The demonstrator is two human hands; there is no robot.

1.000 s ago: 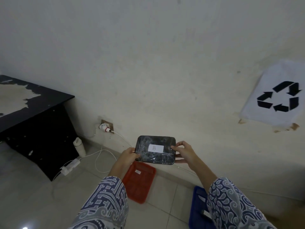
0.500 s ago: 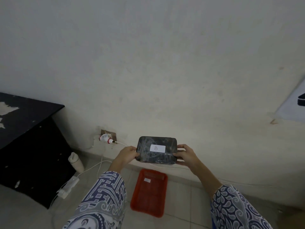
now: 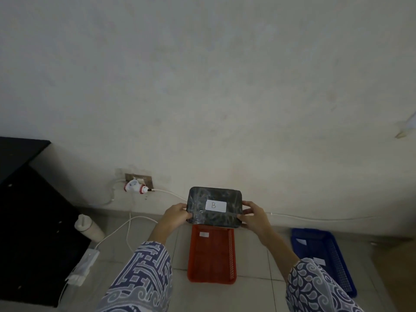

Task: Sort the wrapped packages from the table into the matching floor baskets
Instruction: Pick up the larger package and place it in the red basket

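Note:
A dark package [image 3: 215,207] wrapped in clear film carries a white label with the letter B. I hold it flat in front of me, my left hand [image 3: 176,215] on its left edge and my right hand [image 3: 253,216] on its right edge. It hovers above the far end of a red floor basket [image 3: 212,255] that holds a small white tag and otherwise looks bare. A blue floor basket [image 3: 324,253] lies to the right with white-labelled things in it, partly hidden by my right sleeve.
A black table [image 3: 24,212] stands at the left. A white bottle [image 3: 89,230], a white adapter [image 3: 84,265] and cables lie on the tiled floor beside it. A wall socket with a red-and-white plug [image 3: 135,185] sits low on the wall.
My view has swung right and down: the red basket now lies directly under the package and the blue basket has come into sight. Both hands keep the same hold on the package.

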